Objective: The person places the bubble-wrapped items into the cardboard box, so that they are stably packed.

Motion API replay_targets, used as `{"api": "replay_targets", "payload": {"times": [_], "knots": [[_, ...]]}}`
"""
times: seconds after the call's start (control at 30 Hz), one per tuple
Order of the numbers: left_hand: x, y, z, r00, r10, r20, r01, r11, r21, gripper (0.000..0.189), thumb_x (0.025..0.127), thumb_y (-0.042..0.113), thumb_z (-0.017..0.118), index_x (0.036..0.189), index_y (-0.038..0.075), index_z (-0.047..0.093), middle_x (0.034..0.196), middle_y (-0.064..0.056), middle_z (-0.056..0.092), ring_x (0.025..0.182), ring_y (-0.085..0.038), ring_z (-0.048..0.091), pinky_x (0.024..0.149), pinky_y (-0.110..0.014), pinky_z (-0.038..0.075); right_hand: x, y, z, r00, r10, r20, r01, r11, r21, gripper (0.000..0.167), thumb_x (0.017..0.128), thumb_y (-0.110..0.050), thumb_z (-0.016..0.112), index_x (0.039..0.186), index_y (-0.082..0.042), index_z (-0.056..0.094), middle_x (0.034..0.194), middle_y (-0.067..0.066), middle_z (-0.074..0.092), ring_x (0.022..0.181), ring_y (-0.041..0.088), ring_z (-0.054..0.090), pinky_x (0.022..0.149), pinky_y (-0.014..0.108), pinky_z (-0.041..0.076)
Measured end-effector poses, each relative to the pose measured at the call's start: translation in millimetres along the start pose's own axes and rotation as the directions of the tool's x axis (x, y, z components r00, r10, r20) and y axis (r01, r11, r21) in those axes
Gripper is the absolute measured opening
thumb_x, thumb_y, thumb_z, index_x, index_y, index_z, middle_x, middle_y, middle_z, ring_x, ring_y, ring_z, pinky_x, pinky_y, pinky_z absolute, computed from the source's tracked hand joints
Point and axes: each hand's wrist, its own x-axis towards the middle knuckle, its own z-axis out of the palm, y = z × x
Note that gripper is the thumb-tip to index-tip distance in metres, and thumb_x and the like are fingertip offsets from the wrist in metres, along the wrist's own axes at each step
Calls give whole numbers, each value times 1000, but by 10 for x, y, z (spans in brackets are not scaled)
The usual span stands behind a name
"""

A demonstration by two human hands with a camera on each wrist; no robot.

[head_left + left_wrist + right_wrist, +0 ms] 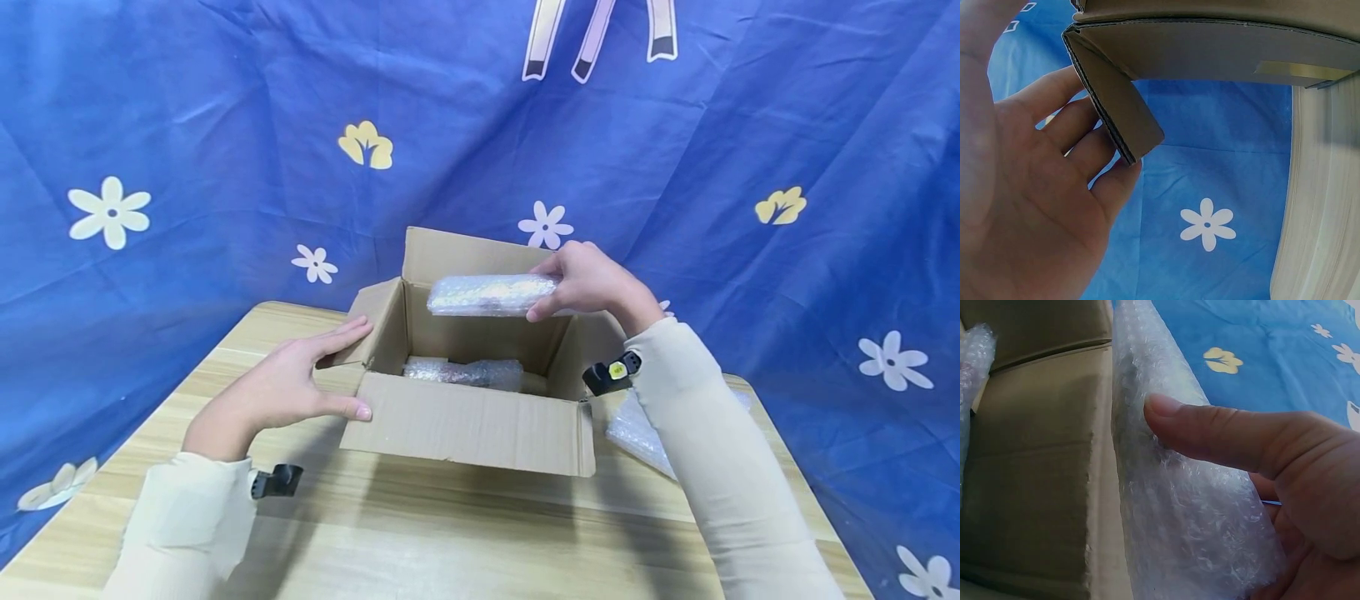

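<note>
An unlidded cardboard box (465,421) stands on the table with its flaps folded outward. My right hand (592,283) grips a bubble-wrapped package (487,296) above the box opening; in the right wrist view the thumb (1210,428) presses on the wrap, with fingers behind it. What is inside the wrap is blurred. Another bubble-wrapped item (465,372) lies in the bottom of the box. My left hand (288,383) is spread at the box's left corner, fingers along the left flap (1113,100) and thumb against the front flap's edge.
More bubble wrap (641,433) lies on the table right of the box, partly hidden by the right forearm. The wooden table (420,533) extends in front of the box. A blue cloth (247,167) with flower prints hangs right behind it.
</note>
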Motion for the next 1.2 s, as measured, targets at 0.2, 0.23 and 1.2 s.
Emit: {"api": "replay_targets", "payload": {"times": [0.2,0.23,1.2], "knots": [[5,-2,1,1000,16,-6,-16,1000,14,114,66,63,85,157,14,36,160,-7,32,143,-35,31,111,-60,30,134,-34,92,999,-20,44,21,1000,-14,50,70,-30,91,114,-10,77,90,-1,73,83,20,60,78,35,50],[6,-2,0,1000,18,-7,-18,1000,14,114,66,62,85,157,14,36,160,-7,32,143,-35,31,111,-60,30,156,-37,108,998,-26,48,27,1000,-14,50,70,-29,91,114,-10,77,90,-1,73,83,20,60,77,35,49],[0,23,5,999,32,-7,-32,999,-4,113,67,59,86,157,13,35,160,-9,32,144,-36,29,111,-60,29,550,-175,620,955,-120,271,177,964,-199,32,72,-41,91,79,-13,76,70,-5,66,67,15,52,58,27,44]]}}
